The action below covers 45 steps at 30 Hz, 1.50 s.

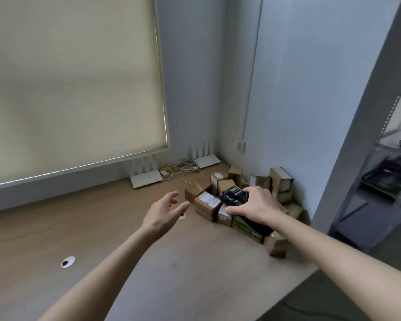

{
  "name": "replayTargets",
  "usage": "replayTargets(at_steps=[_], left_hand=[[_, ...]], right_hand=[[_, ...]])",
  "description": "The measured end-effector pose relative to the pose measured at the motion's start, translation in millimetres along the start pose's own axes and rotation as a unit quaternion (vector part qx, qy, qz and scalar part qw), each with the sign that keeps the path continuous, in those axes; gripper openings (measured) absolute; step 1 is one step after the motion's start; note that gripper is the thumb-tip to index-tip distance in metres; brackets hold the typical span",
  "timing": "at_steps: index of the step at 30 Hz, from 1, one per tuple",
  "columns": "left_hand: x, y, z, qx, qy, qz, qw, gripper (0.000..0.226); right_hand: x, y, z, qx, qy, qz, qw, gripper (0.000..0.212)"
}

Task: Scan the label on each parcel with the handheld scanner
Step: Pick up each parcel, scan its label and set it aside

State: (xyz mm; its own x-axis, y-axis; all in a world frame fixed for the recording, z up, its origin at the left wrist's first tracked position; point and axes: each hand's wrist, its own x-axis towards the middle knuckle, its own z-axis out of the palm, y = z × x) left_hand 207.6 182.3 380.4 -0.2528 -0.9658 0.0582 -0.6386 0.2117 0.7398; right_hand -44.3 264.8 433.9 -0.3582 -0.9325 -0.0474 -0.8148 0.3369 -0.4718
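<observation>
Several small cardboard parcels lie heaped in the far right corner of the wooden desk point(102, 228). One brown parcel with a white label point(207, 201) sits at the front left of the heap. My right hand point(257, 205) grips a black handheld scanner point(233, 196) just above the heap, its head pointing left over the labelled parcel. A green-sided box point(245, 229) lies under my right wrist. My left hand point(164, 210) hovers with fingers spread, a little left of the heap, holding nothing.
Two white routers point(146, 178) point(207, 161) stand against the back wall with a tangle of cables point(183, 169) between them. Cable holes point(67, 261) dot the desk. A grey metal shelf point(377, 193) stands at the right beyond the desk's edge. A roller blind covers the window.
</observation>
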Motion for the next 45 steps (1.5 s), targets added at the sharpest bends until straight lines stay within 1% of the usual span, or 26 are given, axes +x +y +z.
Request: replayTargets(at_steps=[5, 11, 13, 17, 26, 31, 35, 37, 40, 45], left_hand=[[74, 9, 58, 0.001, -0.054, 0.013, 0.998, 0.063], [185, 2, 111, 0.004, -0.09, 0.025, 0.996, 0.067], [220, -3, 127, 0.008, -0.096, 0.026, 0.995, 0.069], [275, -18, 155, 0.033, -0.118, 0.034, 0.992, 0.069], [364, -44, 227, 0.089, -0.155, 0.025, 0.984, 0.071], [420, -58, 273, 0.125, -0.169, 0.032, 0.977, 0.07], [464, -69, 312, 0.135, -0.187, 0.033, 0.972, 0.072], [479, -76, 329, 0.142, -0.184, 0.025, 0.972, 0.076], [497, -82, 350, 0.15, -0.178, 0.008, 0.973, 0.085], [517, -87, 369, 0.145, -0.22, -0.01, 0.964, 0.087]], right_hand=[[57, 54, 3, 0.004, -0.006, 0.071, 0.997, 0.067], [149, 87, 16, 0.001, -0.012, 0.132, 0.991, 0.06], [180, 93, 25, 0.008, -0.015, 0.145, 0.989, 0.063], [230, 103, 48, 0.025, -0.021, 0.177, 0.984, 0.076], [316, 149, 112, 0.074, -0.067, 0.257, 0.961, 0.071], [361, 180, 150, 0.137, -0.115, 0.301, 0.937, 0.075], [389, 200, 178, 0.162, -0.137, 0.332, 0.919, 0.09], [398, 207, 191, 0.196, -0.142, 0.35, 0.905, 0.095], [406, 215, 207, 0.253, -0.146, 0.369, 0.883, 0.091], [423, 224, 216, 0.321, -0.156, 0.39, 0.849, 0.082]])
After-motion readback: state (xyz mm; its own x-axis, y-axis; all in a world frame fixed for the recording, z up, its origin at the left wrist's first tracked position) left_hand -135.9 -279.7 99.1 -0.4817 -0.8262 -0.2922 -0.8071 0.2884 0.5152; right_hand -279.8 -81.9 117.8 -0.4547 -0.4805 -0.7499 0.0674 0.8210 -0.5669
